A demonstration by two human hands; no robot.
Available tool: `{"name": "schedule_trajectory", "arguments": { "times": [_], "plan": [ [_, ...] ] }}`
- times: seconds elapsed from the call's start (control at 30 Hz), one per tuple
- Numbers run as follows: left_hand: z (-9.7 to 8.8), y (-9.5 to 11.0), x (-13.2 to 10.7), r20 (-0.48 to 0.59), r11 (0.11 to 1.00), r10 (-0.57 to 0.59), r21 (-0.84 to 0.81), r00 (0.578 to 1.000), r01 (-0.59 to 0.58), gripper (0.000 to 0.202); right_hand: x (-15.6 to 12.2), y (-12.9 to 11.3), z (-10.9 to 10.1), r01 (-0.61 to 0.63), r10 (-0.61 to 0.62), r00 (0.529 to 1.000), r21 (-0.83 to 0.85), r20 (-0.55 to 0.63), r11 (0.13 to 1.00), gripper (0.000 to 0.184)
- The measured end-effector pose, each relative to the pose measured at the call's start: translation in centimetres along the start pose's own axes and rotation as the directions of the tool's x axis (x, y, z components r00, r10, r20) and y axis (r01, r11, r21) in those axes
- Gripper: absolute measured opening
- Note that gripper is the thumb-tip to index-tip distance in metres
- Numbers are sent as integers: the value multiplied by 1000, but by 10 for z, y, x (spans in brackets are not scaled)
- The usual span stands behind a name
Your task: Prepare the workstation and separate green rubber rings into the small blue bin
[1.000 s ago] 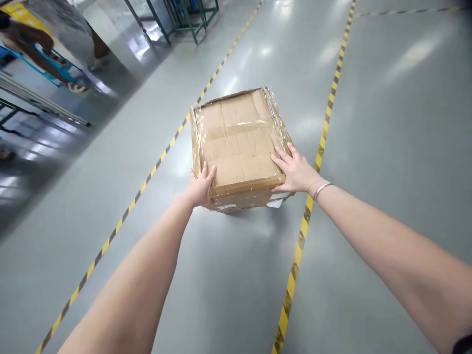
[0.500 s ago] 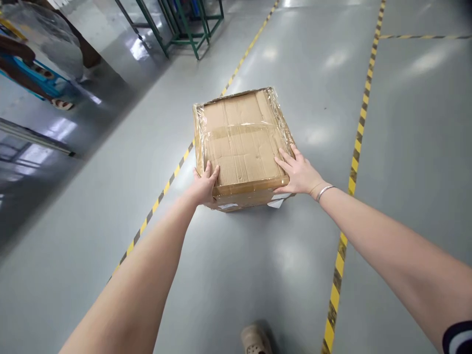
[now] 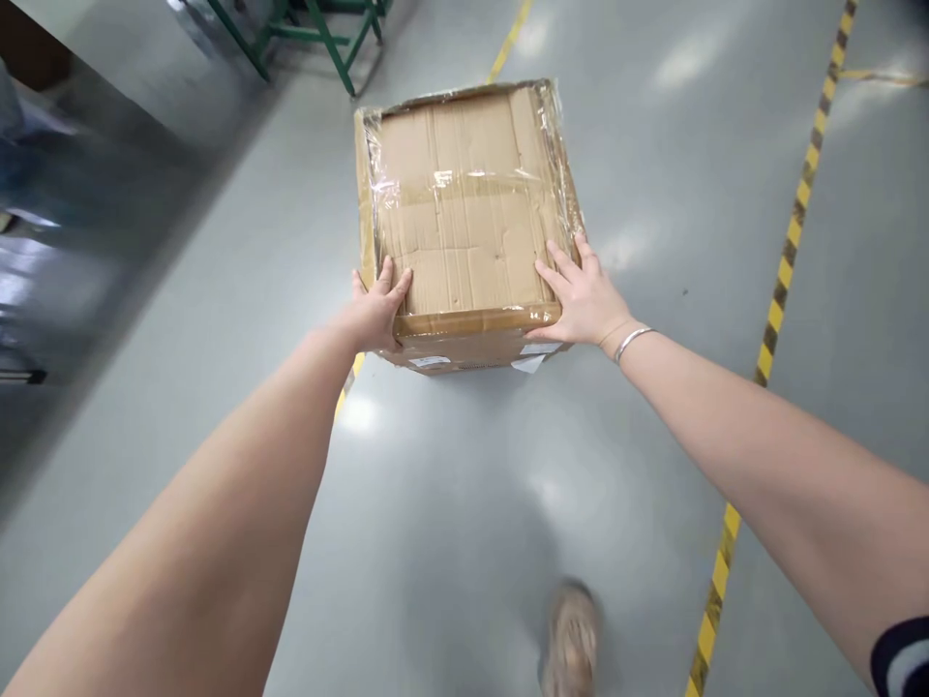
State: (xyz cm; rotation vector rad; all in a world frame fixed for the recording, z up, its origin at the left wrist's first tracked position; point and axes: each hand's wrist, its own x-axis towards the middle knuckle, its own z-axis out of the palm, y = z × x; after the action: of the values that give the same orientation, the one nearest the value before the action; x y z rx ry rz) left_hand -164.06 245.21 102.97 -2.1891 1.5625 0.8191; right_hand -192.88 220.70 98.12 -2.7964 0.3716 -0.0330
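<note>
Box point(image 3: 464, 203) between left grip point(image 3: 377, 315), right grip point(image 3: 584, 305)

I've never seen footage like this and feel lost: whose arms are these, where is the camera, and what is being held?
No machine here: a person wears one camera on the head, looking forward and down, so the two bare arms are the wearer's own. The left hand and the right hand, a bracelet at its wrist, each clasp a near top corner of a cardboard box wrapped in clear film. Below is a glossy grey floor with a yellow-and-black line; whether the box rests on it or is lifted, I cannot tell. The wearer's blurred shoe shows at the bottom, a green frame at the top.
</note>
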Motion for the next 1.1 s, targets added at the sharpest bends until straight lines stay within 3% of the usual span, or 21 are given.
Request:
{"name": "schedule_trajectory", "arguments": {
  "times": [0.23,0.47,0.87,1.1],
  "plan": [
    [12,-14,2,-37,993,13,-119,999,-17,143,1,-13,-8,-15,15,1000,-16,-3,1000,110],
    [4,-9,0,35,985,-35,-169,999,41,141,2,-14,-8,-19,20,1000,-36,6,999,108],
    [-7,-12,-8,8,984,-2,-178,1000,3,146,5,-24,-28,-64,64,996,-2,66,998,103],
    [-2,-11,-2,-44,997,46,-54,998,-49,145,0,-20,-8,-44,44,999,2,3,999,108]
  ]
}}
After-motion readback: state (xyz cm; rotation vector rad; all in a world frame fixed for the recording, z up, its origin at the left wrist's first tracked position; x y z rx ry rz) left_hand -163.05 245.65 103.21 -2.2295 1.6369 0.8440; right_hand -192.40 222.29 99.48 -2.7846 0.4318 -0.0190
